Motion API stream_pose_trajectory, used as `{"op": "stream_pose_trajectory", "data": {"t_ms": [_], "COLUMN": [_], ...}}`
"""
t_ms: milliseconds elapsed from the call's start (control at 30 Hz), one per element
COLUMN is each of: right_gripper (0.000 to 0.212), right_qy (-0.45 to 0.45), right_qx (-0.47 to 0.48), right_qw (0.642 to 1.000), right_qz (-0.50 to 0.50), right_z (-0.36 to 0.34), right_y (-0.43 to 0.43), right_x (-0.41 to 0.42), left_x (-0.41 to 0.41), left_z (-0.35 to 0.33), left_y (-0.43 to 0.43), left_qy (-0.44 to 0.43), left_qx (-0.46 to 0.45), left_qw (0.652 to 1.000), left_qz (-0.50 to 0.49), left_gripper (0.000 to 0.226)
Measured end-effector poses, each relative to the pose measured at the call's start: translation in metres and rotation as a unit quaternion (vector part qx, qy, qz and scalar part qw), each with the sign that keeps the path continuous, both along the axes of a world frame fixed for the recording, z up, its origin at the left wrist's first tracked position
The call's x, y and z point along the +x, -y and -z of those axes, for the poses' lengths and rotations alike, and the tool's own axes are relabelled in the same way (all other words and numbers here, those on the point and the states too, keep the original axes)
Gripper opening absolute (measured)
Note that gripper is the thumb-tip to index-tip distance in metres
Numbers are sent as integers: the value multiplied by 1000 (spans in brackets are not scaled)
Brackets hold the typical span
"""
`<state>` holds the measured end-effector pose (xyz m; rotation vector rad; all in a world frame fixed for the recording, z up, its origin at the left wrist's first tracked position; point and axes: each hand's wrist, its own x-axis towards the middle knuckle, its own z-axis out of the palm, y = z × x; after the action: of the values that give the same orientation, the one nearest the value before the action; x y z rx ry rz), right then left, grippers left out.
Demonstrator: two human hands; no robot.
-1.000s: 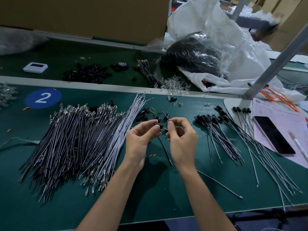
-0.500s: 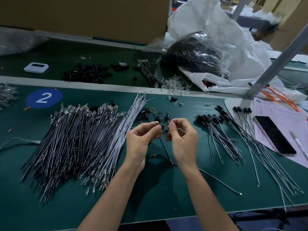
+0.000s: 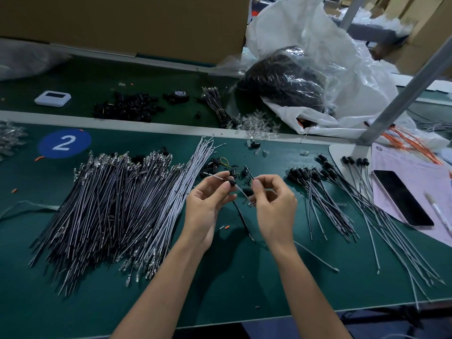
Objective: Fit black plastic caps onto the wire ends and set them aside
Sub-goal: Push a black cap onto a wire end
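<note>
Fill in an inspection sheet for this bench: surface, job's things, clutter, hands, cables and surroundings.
Surface: green mat with a blue sticker marked 2.
Job's things: uncapped wires piled on the left; capped wires fanned on the right; loose caps beyond the hands.
Clutter: phone and pen on a paper sheet; orange scraps.
Grippers: left hand pinches a black cap on a grey wire; right hand pinches beside it, apparently on that wire.
Cables: orange wires far right; tied bundle on the back bench.
Surroundings: cardboard box, plastic bags, metal post, white gadget.
</note>
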<state>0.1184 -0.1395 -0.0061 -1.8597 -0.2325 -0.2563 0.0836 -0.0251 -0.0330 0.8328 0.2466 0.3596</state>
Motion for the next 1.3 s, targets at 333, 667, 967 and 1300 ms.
{"op": "stream_pose_trajectory", "data": {"t_ms": [333, 667, 967, 1300], "right_gripper": [14, 15, 12, 21], "right_qy": [17, 66, 88, 81], "right_qx": [-68, -103, -96, -81], "right_qw": [996, 991, 990, 991], "right_qz": [-51, -62, -52, -70], "right_z": [8, 8, 5, 2], "right_y": [10, 10, 4, -1], "right_x": [-5, -3, -3, -2], "left_x": [-1, 2, 3, 4], "left_z": [-4, -1, -1, 3], "left_y": [-1, -2, 4, 2], "left_qy": [16, 24, 20, 20], "left_qx": [-52, -75, -47, -39], "left_qw": [998, 997, 999, 998], "left_qz": [-21, -16, 6, 45], "left_gripper": [21, 13, 19, 16]}}
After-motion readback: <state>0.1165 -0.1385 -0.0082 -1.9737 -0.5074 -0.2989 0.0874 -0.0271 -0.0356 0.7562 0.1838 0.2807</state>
